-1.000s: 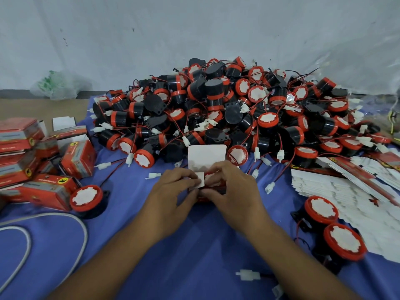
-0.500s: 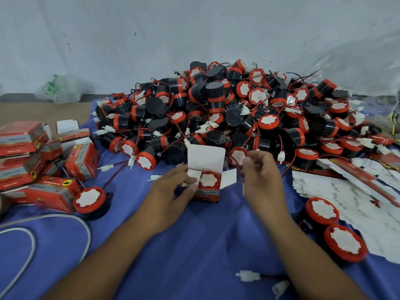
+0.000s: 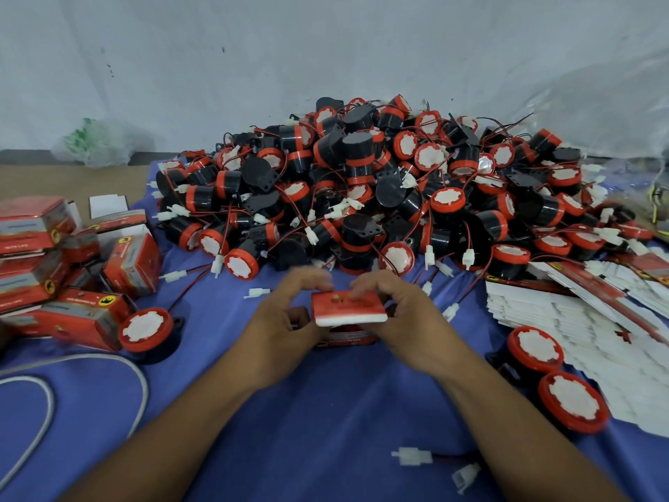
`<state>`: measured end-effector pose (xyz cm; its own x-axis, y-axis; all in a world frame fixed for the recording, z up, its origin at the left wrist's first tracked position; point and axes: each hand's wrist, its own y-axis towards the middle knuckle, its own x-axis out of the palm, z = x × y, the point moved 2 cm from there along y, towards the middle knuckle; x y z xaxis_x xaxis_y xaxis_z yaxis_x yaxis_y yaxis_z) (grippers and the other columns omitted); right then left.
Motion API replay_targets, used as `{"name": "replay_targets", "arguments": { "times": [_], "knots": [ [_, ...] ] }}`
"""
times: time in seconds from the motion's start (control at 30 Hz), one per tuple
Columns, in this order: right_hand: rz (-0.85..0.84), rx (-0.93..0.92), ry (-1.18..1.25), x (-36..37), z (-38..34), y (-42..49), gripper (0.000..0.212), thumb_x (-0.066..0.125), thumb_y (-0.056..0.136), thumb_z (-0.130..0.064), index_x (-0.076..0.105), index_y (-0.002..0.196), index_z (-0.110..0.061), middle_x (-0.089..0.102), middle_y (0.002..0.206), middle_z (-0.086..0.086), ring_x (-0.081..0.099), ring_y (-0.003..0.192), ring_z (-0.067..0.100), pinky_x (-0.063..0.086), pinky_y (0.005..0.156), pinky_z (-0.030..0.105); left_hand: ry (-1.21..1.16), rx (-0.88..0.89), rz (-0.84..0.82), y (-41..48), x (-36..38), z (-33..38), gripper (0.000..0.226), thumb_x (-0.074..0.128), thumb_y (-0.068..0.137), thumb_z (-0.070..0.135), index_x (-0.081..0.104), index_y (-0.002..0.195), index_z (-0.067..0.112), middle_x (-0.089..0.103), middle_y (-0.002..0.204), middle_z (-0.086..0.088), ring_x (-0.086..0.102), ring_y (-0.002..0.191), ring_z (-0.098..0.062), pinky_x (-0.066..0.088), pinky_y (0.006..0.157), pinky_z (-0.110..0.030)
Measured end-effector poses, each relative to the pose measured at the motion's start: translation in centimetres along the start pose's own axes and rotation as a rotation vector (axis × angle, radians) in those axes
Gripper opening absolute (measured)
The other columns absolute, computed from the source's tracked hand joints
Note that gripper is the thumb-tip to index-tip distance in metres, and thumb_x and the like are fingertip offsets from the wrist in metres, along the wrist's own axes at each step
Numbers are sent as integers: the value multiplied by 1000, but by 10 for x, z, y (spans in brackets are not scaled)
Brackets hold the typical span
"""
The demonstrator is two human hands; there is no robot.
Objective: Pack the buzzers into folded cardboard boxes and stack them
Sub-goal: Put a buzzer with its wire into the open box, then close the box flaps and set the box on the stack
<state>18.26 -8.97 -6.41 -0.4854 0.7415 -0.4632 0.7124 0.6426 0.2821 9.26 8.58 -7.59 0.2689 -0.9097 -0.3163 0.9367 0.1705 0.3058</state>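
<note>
Closure of the red box [image 3: 347, 309], six o'clock from the buzzer pile [image 3: 362, 190], looked nearly done, my left hand [image 3: 286, 320] and right hand [image 3: 405, 317] gripping it; packed boxes [image 3: 72, 273] sat at nine o'clock, that pile largely unpacked.

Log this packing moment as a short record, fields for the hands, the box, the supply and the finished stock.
left hand: grips the red box at its left side
right hand: fingers curled over the box's top
box lid: folded down, red face up
buzzer pile: behind the box, on the blue cloth
packed boxes: to the left
flat cartons: to the right
</note>
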Motion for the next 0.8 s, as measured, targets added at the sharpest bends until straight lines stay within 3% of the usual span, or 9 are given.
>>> {"name": "replay_targets", "arguments": {
  "times": [0.07,0.1,0.2,0.27,0.37,0.5,0.63,0.8],
  "knots": [
    [-61,-73,-97,-4,1,0,37,78,84,-9,72,106,-39,60,120,-19,53,111,-6,43,94,15,66,2,2,-1,-1,0,37,62,89,-13,69,112,14,58,129,2,58,61,-43,48,50,-27],
    [-113,-78,-141,-6,1,-1,39,79,85,-22,68,110,-50,58,124,-24,49,118,-9,39,99,15,72,-23,8,-1,-2,0,35,61,89,-13,72,109,14,58,131,1,61,63,-42,50,50,-28],
    [-258,-22,-147,-12,3,-5,44,71,80,-62,57,121,-63,46,139,-34,38,131,-13,35,104,15,120,-48,-47,-2,-6,1,34,64,90,-5,72,113,19,56,136,6,68,96,-23,55,67,-27],
    [-248,-31,-150,-14,5,-6,51,70,82,-58,57,131,-52,44,145,-29,37,134,-13,35,105,15,162,-22,-120,-3,-8,2,36,71,89,5,68,121,22,51,140,10,57,122,-12,52,87,-28],
    [-241,-34,-144,-14,4,-5,52,72,87,-46,58,136,-39,46,147,-22,38,134,-12,38,108,18,180,10,-156,-6,-10,5,42,76,85,31,65,125,26,49,142,14,47,132,-1,47,102,-27],
    [-239,28,-61,-15,3,-4,47,77,85,-38,64,131,-37,50,141,-25,45,128,-10,45,100,17,197,57,-128,-6,-9,9,44,70,82,32,65,126,27,52,141,13,47,129,5,43,101,-15],
    [-179,93,37,-13,2,-1,33,78,86,-24,74,118,-27,61,128,-16,58,117,-1,52,100,31,137,50,-106,-4,-9,8,38,69,84,27,69,122,25,60,133,10,55,122,3,48,96,-16],
    [-220,72,-6,-9,3,-3,34,68,95,-28,67,128,-32,53,139,-20,50,127,-4,46,107,32,148,56,-111,-4,-9,4,36,63,88,28,65,124,29,56,138,11,52,125,4,48,97,-18]
  ]
}}
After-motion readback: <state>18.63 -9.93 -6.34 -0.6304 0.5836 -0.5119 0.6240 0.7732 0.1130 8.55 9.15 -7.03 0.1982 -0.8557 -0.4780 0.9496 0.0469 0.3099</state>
